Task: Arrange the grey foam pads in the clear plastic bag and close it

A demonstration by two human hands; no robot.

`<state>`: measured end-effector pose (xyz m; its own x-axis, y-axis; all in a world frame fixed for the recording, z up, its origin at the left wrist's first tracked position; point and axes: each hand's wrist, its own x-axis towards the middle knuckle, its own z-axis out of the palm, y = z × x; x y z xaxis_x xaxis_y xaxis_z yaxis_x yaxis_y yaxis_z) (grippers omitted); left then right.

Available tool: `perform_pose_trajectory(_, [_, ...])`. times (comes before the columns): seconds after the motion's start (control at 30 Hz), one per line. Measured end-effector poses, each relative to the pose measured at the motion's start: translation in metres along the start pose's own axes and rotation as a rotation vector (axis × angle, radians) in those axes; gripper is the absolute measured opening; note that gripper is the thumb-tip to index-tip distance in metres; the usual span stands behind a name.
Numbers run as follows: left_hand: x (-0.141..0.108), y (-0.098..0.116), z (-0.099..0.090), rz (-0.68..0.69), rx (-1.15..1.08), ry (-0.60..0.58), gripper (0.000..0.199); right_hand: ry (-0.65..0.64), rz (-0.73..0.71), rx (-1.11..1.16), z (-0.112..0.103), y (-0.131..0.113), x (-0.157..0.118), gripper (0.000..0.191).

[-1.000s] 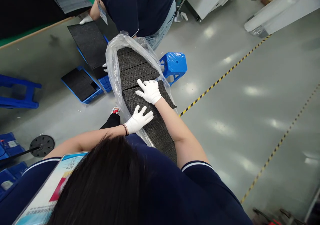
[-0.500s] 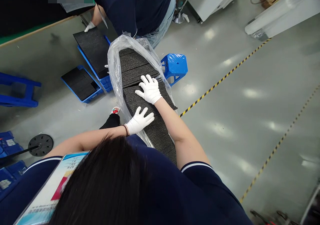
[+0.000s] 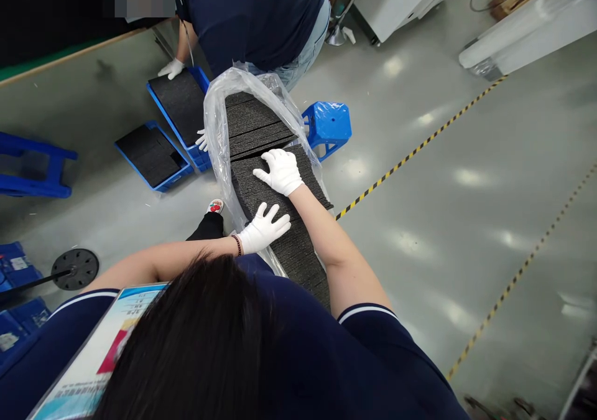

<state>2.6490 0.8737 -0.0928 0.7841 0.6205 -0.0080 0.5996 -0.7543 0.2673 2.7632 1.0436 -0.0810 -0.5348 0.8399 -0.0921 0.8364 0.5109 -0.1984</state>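
Observation:
Dense rows of thin black sheets, perhaps foam, stand on edge [image 3: 261, 115] inside a clear plastic bag [image 3: 218, 106] in front of me. Both my hands wear white gloves. My right hand [image 3: 280, 172] rests on top of the nearer row, beside a dark gap between two rows. Its fingers are bent at that gap and its thumb points out to the left. Closer to my body, my left hand [image 3: 265, 228] lies on the same sheets at the bag's left side, fingers spread. Neither hand has lifted a sheet.
Ahead stands a co-worker [image 3: 252, 22], gloved hands at a blue crate [image 3: 200, 81] of black sheets. A second blue crate [image 3: 163, 186] sits on the floor. Blue stools [image 3: 329, 121] stand nearby. A yellow-black floor line [image 3: 410, 152] runs right.
My right hand's fingers have gone from spread to bent and closer together. My left hand has barely moved. The co-worker's sheet has shifted down into line with the crate.

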Motion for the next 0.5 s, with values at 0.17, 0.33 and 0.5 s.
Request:
perform_pose_trajectory(0.17, [0.001,0.003,0.001,0.02,-0.005,-0.008,0.048,-0.088,0.09,-0.088,-0.005,-0.009,0.015,0.083])
perform_pose_trajectory(0.33, [0.002,0.005,0.002,0.018,0.011,0.024,0.045,-0.093,0.063,-0.099,-0.004,-0.008,0.011,0.081])
perform_pose_trajectory(0.5, [0.003,0.005,0.001,0.01,0.002,0.05,0.044,-0.084,0.049,-0.084,-0.001,-0.006,0.002,0.079])
